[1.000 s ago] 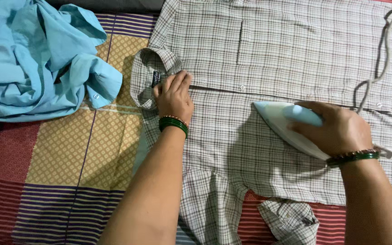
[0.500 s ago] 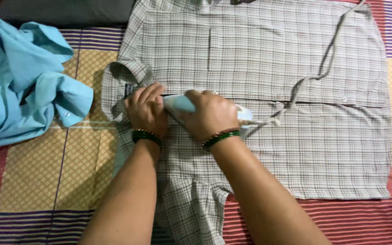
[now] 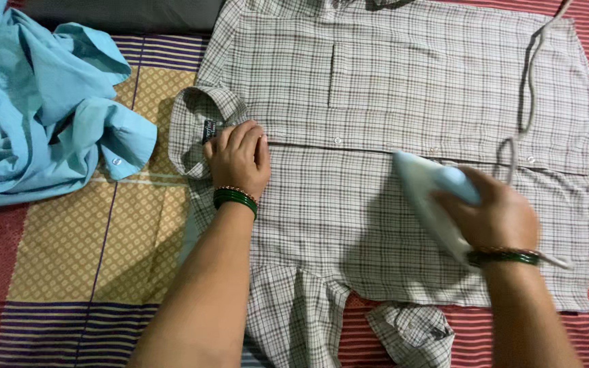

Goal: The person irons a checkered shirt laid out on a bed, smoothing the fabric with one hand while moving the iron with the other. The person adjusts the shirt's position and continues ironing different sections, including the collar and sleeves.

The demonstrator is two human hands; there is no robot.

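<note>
A beige checked shirt [image 3: 390, 88] lies flat and buttoned on a patchwork bed cover, collar to the left. My left hand [image 3: 238, 158] presses flat on the shirt just below the collar [image 3: 199, 119], fingers together, green bangles at the wrist. My right hand [image 3: 495, 215] grips the handle of a pale blue and white iron [image 3: 425, 184] whose tip points up-left, resting on the lower front panel. The iron's grey cord [image 3: 527, 88] loops over the right part of the shirt.
A crumpled light blue shirt [image 3: 35, 116] lies at the left on the cover. The patchwork cover [image 3: 103, 245] has yellow, red and purple striped panels. One shirt sleeve [image 3: 414, 334] is folded near the bottom edge.
My right hand slid the iron left up beside my left hand near the collar, then back right across the shirt front. My left hand stayed pressed by the collar.
</note>
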